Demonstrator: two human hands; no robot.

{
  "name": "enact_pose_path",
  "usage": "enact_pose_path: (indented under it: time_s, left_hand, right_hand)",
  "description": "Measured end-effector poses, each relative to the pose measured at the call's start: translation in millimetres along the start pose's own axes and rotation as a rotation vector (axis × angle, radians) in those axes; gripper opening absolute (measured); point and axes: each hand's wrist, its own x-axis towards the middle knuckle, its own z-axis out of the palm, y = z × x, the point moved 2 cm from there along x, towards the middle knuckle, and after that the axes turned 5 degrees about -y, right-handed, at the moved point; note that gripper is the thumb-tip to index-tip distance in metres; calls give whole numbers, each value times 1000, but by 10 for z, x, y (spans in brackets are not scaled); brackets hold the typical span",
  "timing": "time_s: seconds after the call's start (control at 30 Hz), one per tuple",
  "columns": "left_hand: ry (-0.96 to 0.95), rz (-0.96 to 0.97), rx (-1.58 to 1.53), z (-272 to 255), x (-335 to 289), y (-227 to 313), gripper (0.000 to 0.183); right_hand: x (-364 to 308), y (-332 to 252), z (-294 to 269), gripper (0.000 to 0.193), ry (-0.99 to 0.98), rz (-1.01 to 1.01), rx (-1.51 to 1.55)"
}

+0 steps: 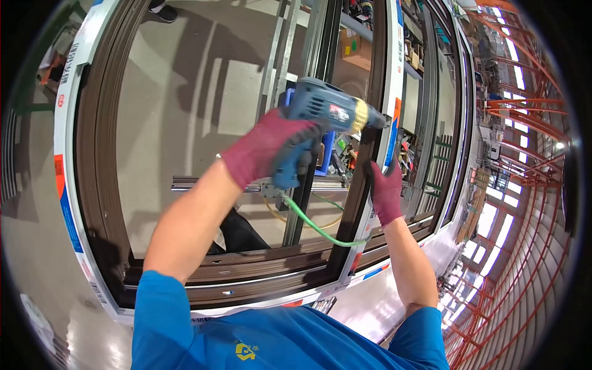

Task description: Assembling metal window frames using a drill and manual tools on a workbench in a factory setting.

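My left hand, in a maroon glove with dark palm, is closed round the handle of a blue power drill with a yellow collar. The drill lies nearly level, its nose pointing right and meeting the upright middle bar of a brown window frame; the contact point is too small to make out. A green cord runs from below the handle towards the frame's lower part. Lower on that same bar, my right hand, gloved alike, grips it, the fingers partly hidden behind.
White protective tape covers the frame's outer edges. Metal rails pass beneath the frame, near a blue bin with small parts. A cardboard box stands farther back. Under the opening show grey floor and a dark shoe.
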Motion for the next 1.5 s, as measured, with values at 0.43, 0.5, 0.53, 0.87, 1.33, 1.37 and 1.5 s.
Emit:
enact_pose_path:
  time_s: [0.43,0.5,0.53,0.87,1.33,1.37,1.5]
  left_hand:
    - [45,3,118,-226,-413,152,47]
    - [117,74,78,-243,-766,168,51]
    - [181,134,138,-156,-927,167,53]
    - [710,624,843,875,-1637,-595,82]
    - [1202,492,2056,-145,-2342,151,74]
    - [1434,442,2045,-487,-2439,335,75]
    - [1408,105,1688,-1245,-2568,910,64]
  right_hand:
    - [15,100,8,50,66,-132,5]
    - [-39,-4,11,68,49,-11,14]
    - [-92,17,-8,68,181,-102,-92]
    - [-1440,-1518,712,124,-578,-155,1049]
    - [-728,-1178,1302,61,-830,87,1496]
    - [-655,-1174,1418,58,-891,101,1496]
    - [-506,-1370,1558,54,-1034,94,1388]
